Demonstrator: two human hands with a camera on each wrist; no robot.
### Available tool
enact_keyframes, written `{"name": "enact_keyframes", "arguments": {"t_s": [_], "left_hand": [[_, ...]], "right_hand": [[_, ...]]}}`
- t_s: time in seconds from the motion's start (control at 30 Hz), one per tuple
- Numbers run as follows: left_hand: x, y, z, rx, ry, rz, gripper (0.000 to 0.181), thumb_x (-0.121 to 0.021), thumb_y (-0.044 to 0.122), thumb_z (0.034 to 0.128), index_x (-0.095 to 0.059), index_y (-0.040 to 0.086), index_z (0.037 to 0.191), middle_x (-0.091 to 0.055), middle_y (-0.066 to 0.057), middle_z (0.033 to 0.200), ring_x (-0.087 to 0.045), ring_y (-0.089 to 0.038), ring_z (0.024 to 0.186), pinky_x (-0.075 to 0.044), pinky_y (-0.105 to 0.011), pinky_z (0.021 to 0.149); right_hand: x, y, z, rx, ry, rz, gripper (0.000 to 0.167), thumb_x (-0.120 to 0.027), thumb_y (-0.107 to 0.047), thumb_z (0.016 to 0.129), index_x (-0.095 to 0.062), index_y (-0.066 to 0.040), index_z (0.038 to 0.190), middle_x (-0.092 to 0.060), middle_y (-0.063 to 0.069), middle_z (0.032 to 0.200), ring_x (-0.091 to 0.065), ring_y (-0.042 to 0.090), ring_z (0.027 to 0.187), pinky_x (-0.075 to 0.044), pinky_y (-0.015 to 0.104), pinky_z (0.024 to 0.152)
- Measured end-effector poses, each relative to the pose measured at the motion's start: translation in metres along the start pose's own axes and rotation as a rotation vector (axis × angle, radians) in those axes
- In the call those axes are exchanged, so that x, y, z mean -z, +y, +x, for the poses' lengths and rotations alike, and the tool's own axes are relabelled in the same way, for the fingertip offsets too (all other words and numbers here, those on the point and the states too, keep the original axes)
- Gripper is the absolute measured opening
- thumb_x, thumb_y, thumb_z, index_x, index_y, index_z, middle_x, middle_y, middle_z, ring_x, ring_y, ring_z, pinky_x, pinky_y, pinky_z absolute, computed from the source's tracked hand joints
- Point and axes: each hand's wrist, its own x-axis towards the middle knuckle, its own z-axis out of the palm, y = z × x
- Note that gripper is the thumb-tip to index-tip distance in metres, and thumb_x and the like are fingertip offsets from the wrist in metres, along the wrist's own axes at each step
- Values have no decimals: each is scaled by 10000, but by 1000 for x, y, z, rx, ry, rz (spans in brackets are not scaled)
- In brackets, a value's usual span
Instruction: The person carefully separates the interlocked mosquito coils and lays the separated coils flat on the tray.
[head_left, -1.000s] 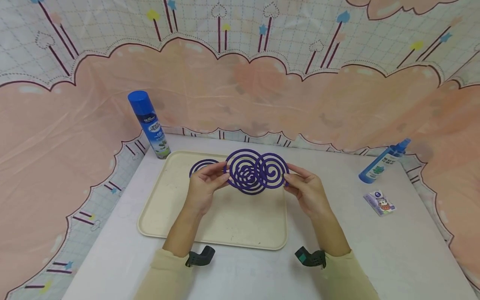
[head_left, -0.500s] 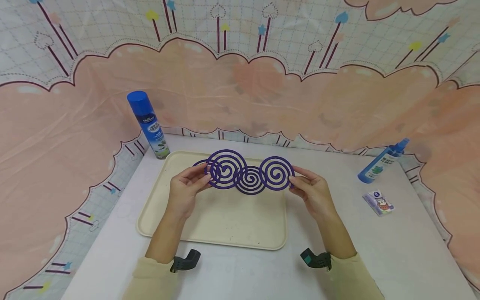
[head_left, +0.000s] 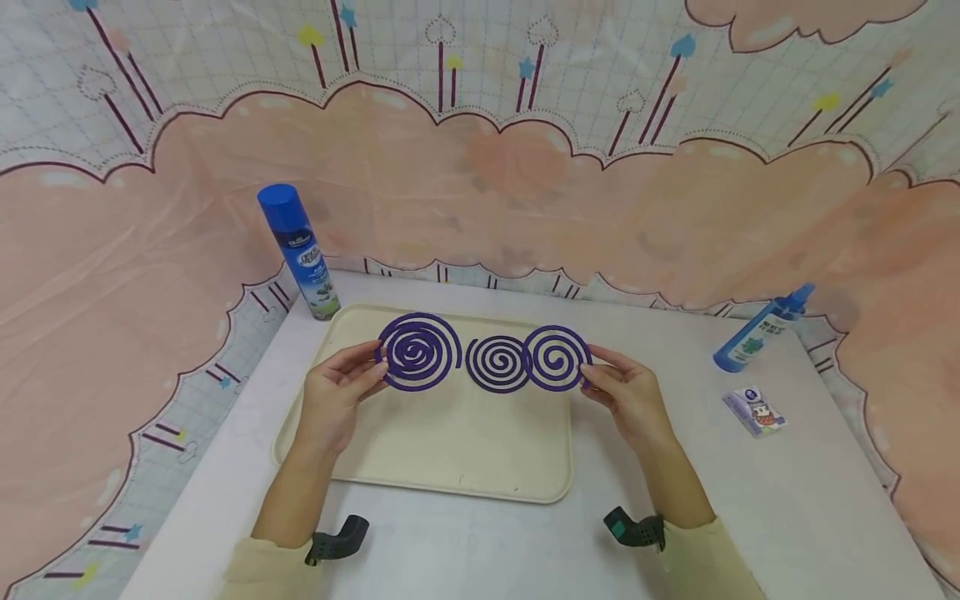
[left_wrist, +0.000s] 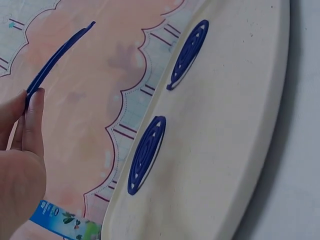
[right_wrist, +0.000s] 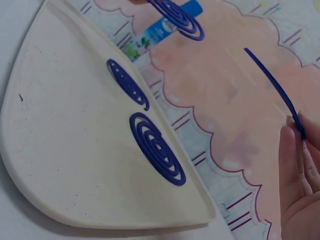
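Observation:
My left hand (head_left: 337, 400) pinches the left rim of a dark blue mosquito coil (left_wrist: 56, 57), held up on edge above the tray. My right hand (head_left: 630, 400) grips a second mosquito coil (head_left: 557, 360) by its right rim, between thumb and fingers. Below them, two more mosquito coils lie flat along the back of the cream tray (head_left: 450, 450). In the head view, the right tray coil (head_left: 498, 362) shows between the hands. The left tray coil (left_wrist: 146, 155) sits behind the left-hand coil there and is plain in the left wrist view.
A blue aerosol can (head_left: 303, 254) stands at the tray's back left corner. On the right are a blue spray bottle (head_left: 757, 333) and a small printed packet (head_left: 755, 411). A patterned cloth (head_left: 480, 192) hangs behind the white table (head_left: 480, 550).
My left hand has moved left with its coil, away from the other hand. The right hand has shifted slightly right and lower with its coil. The coils on the tray stay put.

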Motion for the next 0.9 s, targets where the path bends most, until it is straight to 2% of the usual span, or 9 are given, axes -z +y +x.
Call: {"name": "enact_keyframes", "arguments": {"t_s": [0.1, 0.23, 0.33, 0.63, 0.77, 0.9], "left_hand": [[7, 0, -4, -2, 4, 8, 338, -670, -134, 892, -757, 117, 1102, -784, 33, 967, -740, -58, 851, -640, -240, 736], [15, 0, -9, 29, 22, 33, 320, -674, -121, 897, -752, 109, 1106, -775, 46, 959, -733, -54, 852, -639, -230, 735], [20, 0, -12, 63, 34, 60, 307, -686, -100, 899, -749, 108, 1115, -768, 54, 963, -730, -54, 861, -639, -228, 746], [31, -7, -23, 167, 42, 162, 324, -689, -112, 889, -762, 153, 1061, -770, 88, 923, -716, -33, 818, -640, -225, 726], [35, -13, -26, 220, 45, 251, 315, -698, -102, 884, -727, 39, 1165, -759, 119, 912, -699, -19, 820, -638, -220, 731], [37, -20, -27, 258, 38, 337, 389, -700, -90, 885, -635, -98, 1268, -744, 137, 883, -686, -8, 833, -633, -206, 738]], "right_hand": [[-1, 7, 0, -15, 23, -95, 265, -699, -35, 945, -753, -156, 1175, -794, -97, 867, -754, 66, 765, -638, 224, 752], [-5, 17, -1, -33, 14, -272, 438, -738, -106, 933, -636, -5, 1346, -780, -129, 871, -749, 62, 791, -642, 236, 766], [-9, 26, -3, -45, -8, -354, 484, -746, -109, 926, -608, 21, 1372, -783, -105, 905, -747, 55, 799, -643, 239, 760], [-21, 50, -6, -42, -101, -477, 424, -747, -48, 908, -650, 36, 1312, -795, 124, 979, -714, 35, 750, -639, 223, 721], [-25, 58, -7, -50, -140, -470, 423, -746, -22, 899, -646, 63, 1301, -789, 161, 964, -709, 38, 730, -644, 246, 712], [-27, 64, -6, -67, -161, -470, 417, -746, -14, 895, -647, 73, 1291, -790, 161, 952, -710, 53, 708, -644, 252, 697]]}}
